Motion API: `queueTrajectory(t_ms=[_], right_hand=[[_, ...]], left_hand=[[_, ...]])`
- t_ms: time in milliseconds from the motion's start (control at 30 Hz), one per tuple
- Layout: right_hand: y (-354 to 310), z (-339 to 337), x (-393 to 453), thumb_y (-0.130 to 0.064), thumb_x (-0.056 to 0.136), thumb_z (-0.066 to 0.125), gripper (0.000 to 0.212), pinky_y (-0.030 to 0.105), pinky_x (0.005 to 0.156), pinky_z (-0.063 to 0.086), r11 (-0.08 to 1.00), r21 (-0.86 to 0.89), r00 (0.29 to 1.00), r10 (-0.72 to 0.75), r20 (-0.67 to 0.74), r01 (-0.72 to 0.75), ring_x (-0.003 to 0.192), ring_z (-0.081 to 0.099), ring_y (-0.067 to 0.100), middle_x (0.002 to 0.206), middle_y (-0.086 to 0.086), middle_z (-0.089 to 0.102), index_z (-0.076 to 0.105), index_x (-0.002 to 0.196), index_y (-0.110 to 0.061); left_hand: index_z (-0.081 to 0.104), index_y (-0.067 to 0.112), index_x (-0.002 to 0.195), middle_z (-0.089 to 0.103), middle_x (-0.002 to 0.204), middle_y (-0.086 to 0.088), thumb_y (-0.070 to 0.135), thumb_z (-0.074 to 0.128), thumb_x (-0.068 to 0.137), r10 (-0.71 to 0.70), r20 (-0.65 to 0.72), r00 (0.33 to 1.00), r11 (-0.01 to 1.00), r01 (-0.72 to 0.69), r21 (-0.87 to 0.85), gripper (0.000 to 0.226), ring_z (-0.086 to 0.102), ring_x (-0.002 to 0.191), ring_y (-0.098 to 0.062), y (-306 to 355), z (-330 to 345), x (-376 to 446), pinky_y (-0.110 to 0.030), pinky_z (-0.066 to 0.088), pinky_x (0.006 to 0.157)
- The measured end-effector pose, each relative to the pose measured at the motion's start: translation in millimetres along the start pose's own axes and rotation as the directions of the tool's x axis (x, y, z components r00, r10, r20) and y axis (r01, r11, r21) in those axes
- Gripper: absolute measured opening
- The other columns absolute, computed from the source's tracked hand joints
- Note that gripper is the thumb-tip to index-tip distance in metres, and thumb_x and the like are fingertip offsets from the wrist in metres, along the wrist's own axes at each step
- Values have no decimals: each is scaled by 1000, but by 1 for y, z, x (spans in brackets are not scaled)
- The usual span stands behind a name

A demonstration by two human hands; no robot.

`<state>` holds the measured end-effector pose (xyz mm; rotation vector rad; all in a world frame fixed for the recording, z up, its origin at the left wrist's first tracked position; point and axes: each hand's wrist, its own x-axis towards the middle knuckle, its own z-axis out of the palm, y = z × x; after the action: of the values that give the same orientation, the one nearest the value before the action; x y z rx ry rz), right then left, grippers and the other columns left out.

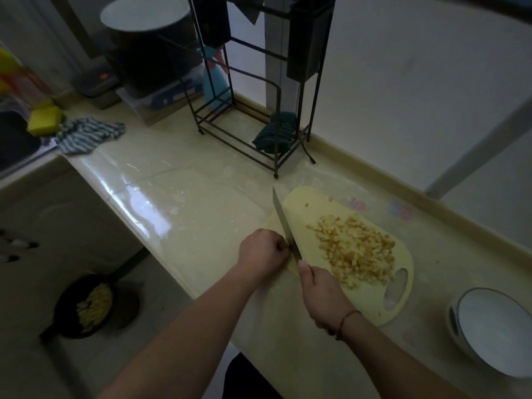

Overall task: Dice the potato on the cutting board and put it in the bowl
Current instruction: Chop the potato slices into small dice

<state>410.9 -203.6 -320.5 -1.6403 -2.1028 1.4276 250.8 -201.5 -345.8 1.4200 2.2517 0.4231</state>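
The right hand grips the knife by its handle. The blade points away from the person, along the left edge of the board. The left hand is curled at the blade near that edge; whether it pinches a last potato piece I cannot tell. The diced potato lies in a heap on the board, right of the blade. The bowl stands on the table right of the board, so the right hand is nearer to it.

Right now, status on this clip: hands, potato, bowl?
Right hand grips knife; left hand pinches at blade. Diced potato heaped on cutting board. Bowl empty, path clear.
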Motion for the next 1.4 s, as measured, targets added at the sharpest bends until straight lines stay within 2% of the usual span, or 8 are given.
queueTrajectory(t_ms=[267,433,600,700,767,867,967,1400], right_hand=[[4,-3,12,-59,96,31,54,22,49,29,996,83,1000,-26,-1,26,49,42,14,59,0,48,42,62,-19],[15,-20,-9,-57,97,33,48,18,42,25,933,359,1000,6,31,-17,38,28,11,50,-4,36,39,67,-20],[17,-39,-16,-51,100,35,46,18,42,22,883,460,996,64,69,-88,40,24,13,51,2,32,43,72,-16],[20,-38,-15,-52,100,34,45,19,42,22,889,447,994,64,93,-99,40,24,13,52,2,31,42,72,-17],[22,-34,-14,-53,99,35,45,18,41,24,902,419,993,68,95,-102,38,26,13,51,0,34,42,71,-18],[24,-25,-8,-56,97,36,47,20,41,27,949,311,999,44,30,-51,38,31,7,53,-2,39,41,67,-20],[24,-17,-1,-55,96,36,50,25,51,31,983,181,999,-22,-42,29,44,35,8,55,0,44,40,62,-19],[17,-14,4,-52,98,34,52,23,51,29,993,72,996,-91,-8,91,49,40,14,59,4,49,43,62,-16]], left_hand=[[79,22,103,73,97,-1,27,65,90,171,14,985,985,-171,-16,20,60,95,-23,-13,0,0,-34,49,77],[78,18,105,70,103,-1,22,70,88,327,19,945,944,-326,-39,20,60,99,-20,-26,-7,8,-25,43,81],[71,19,121,62,123,-2,21,72,89,542,95,835,837,-547,34,31,58,107,-19,-24,-16,25,-32,50,85],[76,17,110,68,112,-5,29,71,90,614,142,777,770,-628,113,24,64,95,-27,-25,-13,32,-34,54,76],[77,15,104,69,103,-6,33,68,91,571,96,815,808,-579,108,24,64,90,-28,-25,-11,29,-35,54,72],[77,13,103,67,98,-4,33,66,94,365,-53,930,931,-365,10,24,63,90,-24,-26,-4,18,-35,53,75],[77,11,100,66,96,-4,30,66,95,201,-159,967,970,-219,-105,23,63,84,-22,-21,6,7,-32,51,75],[72,7,109,63,105,-8,21,63,91,241,-171,955,962,-259,-91,25,64,89,-27,-14,12,4,-34,52,77]])
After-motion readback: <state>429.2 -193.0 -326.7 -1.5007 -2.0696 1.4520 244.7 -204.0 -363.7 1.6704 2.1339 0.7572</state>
